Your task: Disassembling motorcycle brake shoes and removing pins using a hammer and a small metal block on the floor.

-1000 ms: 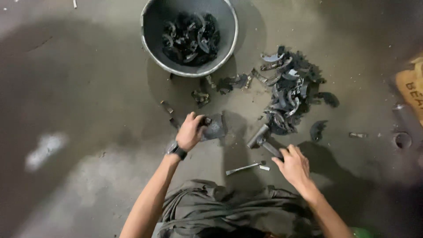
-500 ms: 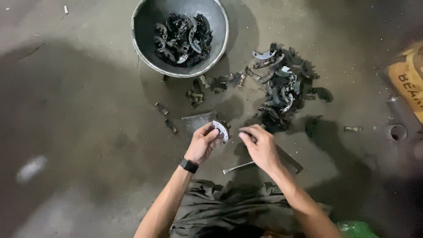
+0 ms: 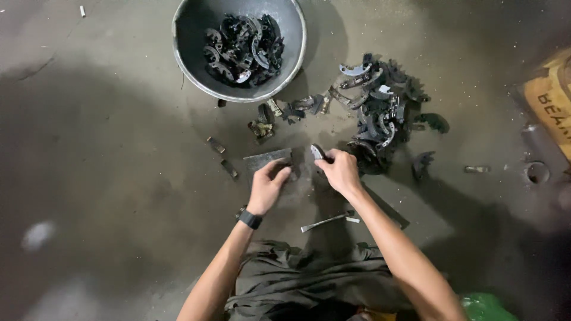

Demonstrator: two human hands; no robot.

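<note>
My left hand (image 3: 267,185), with a black watch on the wrist, and my right hand (image 3: 340,169) meet just above the concrete floor. Between them they grip a small curved brake shoe (image 3: 316,152). Its pale metal end shows at my right fingertips, and a dark part reaches toward my left fingers. A flat grey metal plate (image 3: 266,159) lies on the floor right behind my left hand. To the right of my right hand is a heap of dark brake shoes (image 3: 380,113).
A grey metal bowl (image 3: 180,53) holding several dark shoes stands at the top. A slim metal tool (image 3: 326,222) and a long flat bar (image 3: 388,209) lie near my knees. Small scraps dot the floor. A cardboard box (image 3: 550,104) sits at the right edge.
My right hand left the floor by the tool and came to my left hand. Both hands then moved slightly forward over the plate with the shoe between them.
</note>
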